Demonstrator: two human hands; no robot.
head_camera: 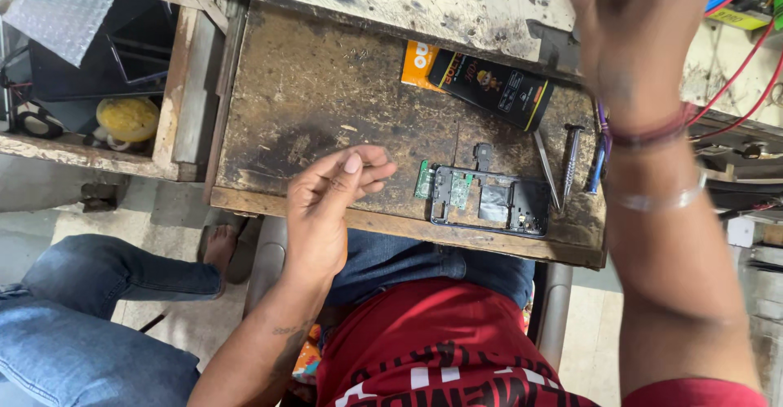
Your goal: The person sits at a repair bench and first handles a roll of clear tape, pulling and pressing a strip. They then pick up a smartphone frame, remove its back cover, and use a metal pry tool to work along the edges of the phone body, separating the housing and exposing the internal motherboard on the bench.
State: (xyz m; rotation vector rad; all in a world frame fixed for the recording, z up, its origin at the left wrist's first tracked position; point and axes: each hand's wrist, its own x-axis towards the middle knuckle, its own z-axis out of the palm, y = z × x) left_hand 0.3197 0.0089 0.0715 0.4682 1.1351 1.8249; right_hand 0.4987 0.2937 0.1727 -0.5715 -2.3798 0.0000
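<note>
Two hands are up; my left hand (338,191) hovers with fingertips pinched together, whether on a small part I cannot tell; the opened phone frame (488,201) lies just beside it on the pulled-out drawer (318,89); my right hand (640,28) reaches, blurred, toward the red wires (738,68), its grip unclear; I judge this a fetching step amid disassembly; next calls for a steady return to the frame.

A worn, stained wooden bench (310,89) fills the middle of the frame. Lying on it right of centre is an opened phone frame (489,199) with a small green circuit board (423,179) touching its left end. Above sits a black and orange box (481,81). To the right lie tweezers (546,169) and a screwdriver (571,158).
</note>
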